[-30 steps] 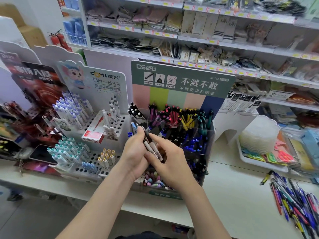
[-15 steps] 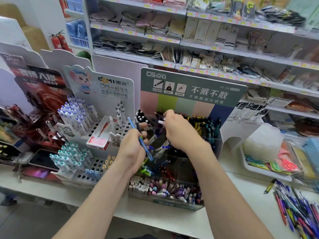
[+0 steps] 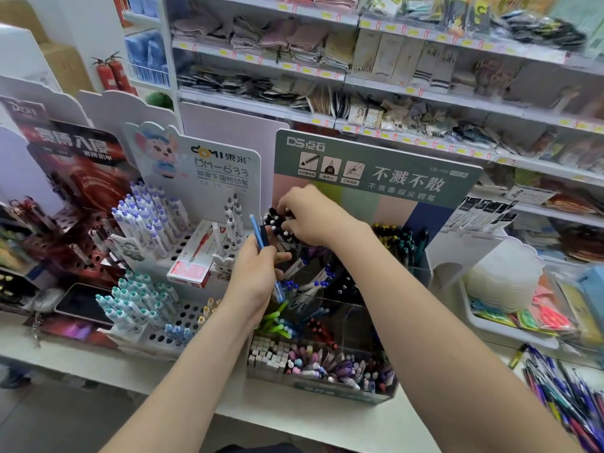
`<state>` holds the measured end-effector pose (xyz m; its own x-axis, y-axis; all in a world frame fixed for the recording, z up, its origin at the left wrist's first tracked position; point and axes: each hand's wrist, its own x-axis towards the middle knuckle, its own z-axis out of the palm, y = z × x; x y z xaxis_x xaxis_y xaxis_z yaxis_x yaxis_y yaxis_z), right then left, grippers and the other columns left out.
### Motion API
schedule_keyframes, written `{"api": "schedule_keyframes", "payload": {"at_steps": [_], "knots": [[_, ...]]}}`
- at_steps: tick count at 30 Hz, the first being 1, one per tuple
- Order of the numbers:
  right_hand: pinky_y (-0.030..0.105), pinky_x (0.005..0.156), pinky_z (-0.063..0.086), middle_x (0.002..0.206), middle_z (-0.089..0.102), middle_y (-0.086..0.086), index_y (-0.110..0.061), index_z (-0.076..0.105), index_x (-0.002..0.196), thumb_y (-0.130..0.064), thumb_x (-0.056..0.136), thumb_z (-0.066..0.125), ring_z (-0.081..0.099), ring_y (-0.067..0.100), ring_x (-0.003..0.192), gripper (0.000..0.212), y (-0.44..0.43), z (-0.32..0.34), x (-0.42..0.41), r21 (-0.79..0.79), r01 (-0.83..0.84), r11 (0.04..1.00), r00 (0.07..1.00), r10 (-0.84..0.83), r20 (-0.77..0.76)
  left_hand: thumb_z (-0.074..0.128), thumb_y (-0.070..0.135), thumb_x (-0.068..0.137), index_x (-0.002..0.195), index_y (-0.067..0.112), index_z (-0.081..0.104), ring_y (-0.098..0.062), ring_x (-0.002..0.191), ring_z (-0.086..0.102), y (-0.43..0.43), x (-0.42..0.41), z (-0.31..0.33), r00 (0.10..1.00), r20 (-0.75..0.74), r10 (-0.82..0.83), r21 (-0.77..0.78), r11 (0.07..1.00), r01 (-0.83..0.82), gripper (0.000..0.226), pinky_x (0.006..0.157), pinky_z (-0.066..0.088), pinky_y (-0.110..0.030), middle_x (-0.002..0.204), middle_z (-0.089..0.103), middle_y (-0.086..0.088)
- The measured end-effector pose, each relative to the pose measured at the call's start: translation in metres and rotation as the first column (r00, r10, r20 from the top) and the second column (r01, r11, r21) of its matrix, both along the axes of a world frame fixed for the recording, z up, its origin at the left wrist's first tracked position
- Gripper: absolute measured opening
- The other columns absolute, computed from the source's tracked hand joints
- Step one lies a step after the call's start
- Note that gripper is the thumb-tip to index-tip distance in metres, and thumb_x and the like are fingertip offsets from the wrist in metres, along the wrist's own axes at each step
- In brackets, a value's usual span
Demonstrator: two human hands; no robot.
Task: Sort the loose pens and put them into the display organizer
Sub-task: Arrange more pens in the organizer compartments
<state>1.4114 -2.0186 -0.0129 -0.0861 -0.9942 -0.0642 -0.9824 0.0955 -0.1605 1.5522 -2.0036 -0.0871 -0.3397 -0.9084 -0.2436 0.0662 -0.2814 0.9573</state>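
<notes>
left hand (image 3: 251, 277) grips blue pen (image 3: 256, 231) | right hand (image 3: 315, 217) pinches black pens (image 3: 276, 226) | red box (image 3: 189, 273) adjacent

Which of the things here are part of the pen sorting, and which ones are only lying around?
Job: blue pen in the left hand; right hand at the black pens; display organizer; loose pens.
Lying about: red box; phone; white tray; fire extinguishers.

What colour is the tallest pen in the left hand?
Blue. The pen, gripped by the left hand, shows best in the head view.
</notes>
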Motion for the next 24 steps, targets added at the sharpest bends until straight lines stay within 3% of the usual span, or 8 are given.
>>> {"api": "schedule_keyframes", "payload": {"at_steps": [3,6,10,12,14,18,22,24], "knots": [[0.048,0.099,0.051,0.129,0.062,0.017,-0.008,0.054,0.135,-0.012,0.102,0.053,0.056,0.034,0.117,0.033,0.010,-0.016,-0.003,0.049,0.013,0.999,0.996,-0.017,0.085,0.041,0.004,0.108,0.126,0.021,0.064,-0.016,0.106,0.073,-0.008,0.001,-0.001,0.997,0.061,-0.038,-0.064,0.997,0.042,0.034,0.077,0.049,-0.037,0.122,0.072,-0.004],[0.042,0.099,0.051,0.126,0.058,0.009,-0.015,0.056,0.135,-0.018,0.093,0.058,0.057,0.028,0.115,0.042,0.025,-0.020,-0.001,-0.221,0.072,0.973,0.968,-0.015,0.250,0.043,0.007,0.107,0.122,0.023,0.067,-0.018,0.088,0.065,-0.011,0.003,-0.004,0.999,0.046,-0.023,-0.072,0.997,0.027,0.032,0.077,0.049,-0.041,0.106,0.069,-0.008],[0.031,0.076,0.051,0.097,0.062,-0.002,-0.015,0.069,0.105,-0.012,0.092,0.064,0.059,0.014,0.084,0.014,0.059,-0.028,0.017,-0.603,0.232,0.763,0.947,-0.037,0.318,0.044,0.008,0.107,0.123,0.019,0.064,-0.020,0.080,0.054,-0.004,0.001,-0.003,0.994,-0.101,0.031,-0.054,0.998,-0.037,0.028,0.074,0.049,-0.039,0.092,0.059,-0.008],[0.028,0.068,0.051,0.080,0.065,-0.009,-0.019,0.067,0.091,-0.022,0.093,0.069,0.060,0.008,0.072,0.004,0.081,-0.034,0.028,-0.550,0.365,0.751,0.888,-0.103,0.448,0.043,0.008,0.109,0.116,0.014,0.062,-0.025,0.087,0.062,0.003,-0.002,0.000,0.983,-0.183,0.035,-0.071,0.996,-0.049,0.021,0.085,0.055,-0.044,0.089,0.064,-0.008],[0.022,0.066,0.051,0.076,0.068,-0.012,-0.022,0.069,0.089,-0.033,0.097,0.068,0.064,0.002,0.071,0.014,0.103,-0.045,0.035,-0.357,0.451,0.818,0.805,-0.200,0.559,0.038,0.009,0.113,0.113,0.012,0.057,-0.027,0.096,0.071,0.011,-0.005,0.005,0.961,-0.277,0.023,-0.043,0.998,-0.036,0.019,0.095,0.058,-0.048,0.088,0.071,-0.007],[0.025,0.080,0.060,0.093,0.078,-0.014,-0.025,0.079,0.113,-0.026,0.103,0.067,0.072,0.000,0.089,0.016,0.140,-0.063,0.033,-0.248,0.522,0.816,0.607,-0.152,0.780,0.030,0.010,0.116,0.120,0.008,0.052,-0.032,0.110,0.074,0.029,-0.013,0.011,0.899,-0.433,-0.066,0.028,0.996,0.086,0.022,0.104,0.054,-0.050,0.096,0.075,-0.014],[0.025,0.072,0.057,0.084,0.077,-0.007,-0.027,0.082,0.100,-0.021,0.100,0.072,0.069,0.006,0.077,0.012,0.162,-0.062,0.019,-0.208,0.790,0.577,0.320,-0.099,0.942,0.032,0.009,0.116,0.129,0.008,0.058,-0.030,0.119,0.073,0.045,-0.023,0.011,0.923,-0.344,-0.173,0.037,0.980,0.197,0.028,0.104,0.055,-0.046,0.122,0.075,-0.019],[0.024,0.064,0.050,0.076,0.072,-0.004,-0.025,0.081,0.099,-0.026,0.102,0.071,0.059,0.007,0.068,0.010,0.170,-0.060,0.002,-0.228,0.893,0.389,0.266,-0.045,0.963,0.036,0.009,0.115,0.133,0.012,0.060,-0.023,0.106,0.076,0.050,-0.031,0.010,0.953,-0.211,-0.218,0.014,0.974,0.226,0.030,0.094,0.057,-0.041,0.123,0.075,-0.014]]}}
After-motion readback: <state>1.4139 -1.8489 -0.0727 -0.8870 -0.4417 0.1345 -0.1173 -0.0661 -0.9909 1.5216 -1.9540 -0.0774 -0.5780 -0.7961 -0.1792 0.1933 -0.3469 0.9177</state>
